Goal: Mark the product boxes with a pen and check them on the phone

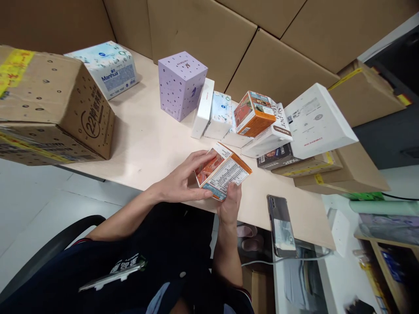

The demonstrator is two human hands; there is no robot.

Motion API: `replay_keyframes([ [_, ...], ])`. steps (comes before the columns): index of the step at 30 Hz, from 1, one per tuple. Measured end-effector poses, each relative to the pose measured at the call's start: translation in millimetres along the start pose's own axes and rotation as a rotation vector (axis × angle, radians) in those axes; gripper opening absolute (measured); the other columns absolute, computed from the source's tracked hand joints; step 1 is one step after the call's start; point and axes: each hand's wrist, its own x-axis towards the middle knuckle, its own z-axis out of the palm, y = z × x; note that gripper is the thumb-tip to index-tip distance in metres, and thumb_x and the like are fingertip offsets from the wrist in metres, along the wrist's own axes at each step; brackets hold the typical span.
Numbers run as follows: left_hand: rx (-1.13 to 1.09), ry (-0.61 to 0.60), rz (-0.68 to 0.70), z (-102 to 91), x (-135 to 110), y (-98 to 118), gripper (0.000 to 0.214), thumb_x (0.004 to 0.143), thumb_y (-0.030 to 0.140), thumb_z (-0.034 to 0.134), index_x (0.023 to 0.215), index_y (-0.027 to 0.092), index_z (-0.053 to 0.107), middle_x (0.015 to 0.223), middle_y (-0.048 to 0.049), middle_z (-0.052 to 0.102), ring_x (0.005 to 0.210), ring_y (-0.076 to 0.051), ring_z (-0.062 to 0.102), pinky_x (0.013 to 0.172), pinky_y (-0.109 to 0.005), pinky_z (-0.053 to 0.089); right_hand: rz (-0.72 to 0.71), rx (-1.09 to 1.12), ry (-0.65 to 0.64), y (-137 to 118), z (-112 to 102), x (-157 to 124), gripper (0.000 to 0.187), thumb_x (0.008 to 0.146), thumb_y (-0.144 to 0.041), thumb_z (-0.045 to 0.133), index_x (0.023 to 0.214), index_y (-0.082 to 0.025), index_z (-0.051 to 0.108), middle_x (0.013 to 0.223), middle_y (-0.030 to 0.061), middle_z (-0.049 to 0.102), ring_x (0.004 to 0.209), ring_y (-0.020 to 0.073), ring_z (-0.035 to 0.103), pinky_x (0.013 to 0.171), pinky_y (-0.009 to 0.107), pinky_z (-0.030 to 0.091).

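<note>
From here, the left hand (183, 178) cradles a small orange box (225, 175), fingers and thumb parted around its side, while the right hand (231, 201) pins the printed panel with its thumb, fingers hidden behind. It's tilted at the counter's (140, 126) near edge, so the print faces the person.

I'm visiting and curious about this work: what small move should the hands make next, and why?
Perhaps move the held box farther in over the table: the left hand and right hand both hold it near the front edge, while a similar orange box sits farther back.
</note>
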Motion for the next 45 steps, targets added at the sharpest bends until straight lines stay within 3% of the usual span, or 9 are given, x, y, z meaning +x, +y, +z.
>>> replay_keyframes([
  [8, 0.121, -0.05, 0.004, -7.6, -0.5, 0.4, 0.108, 0.081, 0.047, 0.088, 0.166, 0.045, 0.021, 0.172, -0.0095, 0.015, 0.164, -0.041, 0.007, 0.131, -0.066, 0.023, 0.311, 0.147, -0.059, -21.7, 1.5, 9.3, 0.077, 0.1, -0.07, 0.021, 0.129, -0.015, 0.068, 0.11, 0.0146, 0.077, 0.102, 0.0306, 0.074, 0.091, 0.052, 0.062],
  [15, 0.044, 0.02, -0.005, -4.9, -1.2, 1.6, 0.097, 0.079, 0.043, 0.087, 0.161, 0.04, 0.037, 0.155, -0.0115, 0.038, 0.153, -0.038, 0.034, 0.128, -0.063, 0.032, 0.468, 0.172, -0.272, -28.1, -7.6, 12.0, 0.085, 0.095, -0.08, 0.018, 0.115, -0.018, 0.073, 0.088, 0.0136, 0.075, 0.095, 0.0328, 0.072, 0.079, 0.052, 0.063],
  [19, -0.099, 0.138, -0.06, -1.7, -0.8, -0.7, 0.083, 0.077, 0.046, 0.088, 0.151, 0.038, 0.051, 0.148, -0.0093, 0.047, 0.144, -0.036, 0.047, 0.122, -0.057, 0.043, 0.339, 0.09, -0.154, -19.9, -9.3, 9.0, 0.078, 0.099, -0.075, 0.021, 0.135, -0.02, 0.064, 0.114, 0.0145, 0.075, 0.112, 0.0302, 0.07, 0.091, 0.051, 0.061],
  [22, -0.221, 0.218, -0.208, -0.9, 1.1, 0.4, 0.072, 0.079, 0.047, 0.087, 0.143, 0.033, 0.057, 0.144, -0.0095, 0.055, 0.13, -0.031, 0.06, 0.113, -0.051, 0.052, 0.09, -0.114, 0.005, -13.3, -18.5, 3.9, 0.071, 0.102, -0.07, 0.028, 0.15, -0.023, 0.05, 0.142, 0.0159, 0.063, 0.125, 0.0278, 0.066, 0.103, 0.051, 0.056],
  [25, -0.274, 0.278, -0.362, -0.3, 3.7, 3.5, 0.066, 0.08, 0.051, 0.085, 0.136, 0.027, 0.06, 0.13, -0.009, 0.065, 0.111, -0.025, 0.068, 0.097, -0.043, 0.061, -0.176, -0.286, -0.031, -10.4, -27.4, -2.6, 0.074, 0.1, -0.074, 0.031, 0.153, -0.025, 0.046, 0.153, 0.0177, 0.051, 0.135, 0.03, 0.059, 0.108, 0.053, 0.053],
  [31, -0.111, 0.243, -0.432, 6.3, 3.7, 4.9, 0.066, 0.091, 0.071, 0.066, 0.136, 0.023, 0.06, 0.125, -0.0114, 0.061, 0.097, -0.021, 0.067, 0.081, -0.038, 0.062, -0.543, -0.651, 0.002, -9.7, -9.3, -9.8, 0.104, 0.086, -0.05, 0.079, 0.166, -0.03, 0.016, 0.156, 0.0208, 0.042, 0.147, 0.0364, 0.046, 0.115, 0.065, 0.046],
  [35, -0.024, 0.138, -0.267, 7.7, -1.5, 0.4, 0.07, 0.097, 0.072, 0.055, 0.15, 0.028, 0.052, 0.136, -0.0142, 0.058, 0.117, -0.029, 0.062, 0.098, -0.048, 0.058, -0.407, -0.599, 0.112, -6.6, -1.8, -6.3, 0.103, 0.087, -0.045, 0.077, 0.166, -0.025, 0.014, 0.157, 0.0241, 0.04, 0.146, 0.0375, 0.048, 0.112, 0.066, 0.049],
  [41, 0.113, 0.009, -0.184, 7.5, -5.2, 1.2, 0.116, 0.075, 0.053, 0.09, 0.166, 0.034, 0.02, 0.159, -0.0154, 0.042, 0.141, -0.038, 0.049, 0.116, -0.059, 0.045, -0.186, -0.329, 0.097, -4.3, -6.2, -3.8, 0.1, 0.089, -0.049, 0.072, 0.165, -0.021, 0.014, 0.162, 0.0248, 0.041, 0.144, 0.0339, 0.056, 0.113, 0.058, 0.052],
  [45, 0.315, 0.079, -0.129, 14.9, -3.1, 0.0, 0.103, 0.078, 0.037, 0.084, 0.163, 0.028, 0.027, 0.153, -0.0159, 0.05, 0.138, -0.039, 0.05, 0.116, -0.062, 0.044, -0.213, -0.442, 0.116, -1.6, -9.7, -6.2, 0.102, 0.088, -0.057, 0.072, 0.166, -0.021, 0.017, 0.164, 0.0245, 0.038, 0.147, 0.0342, 0.051, 0.113, 0.057, 0.052],
])
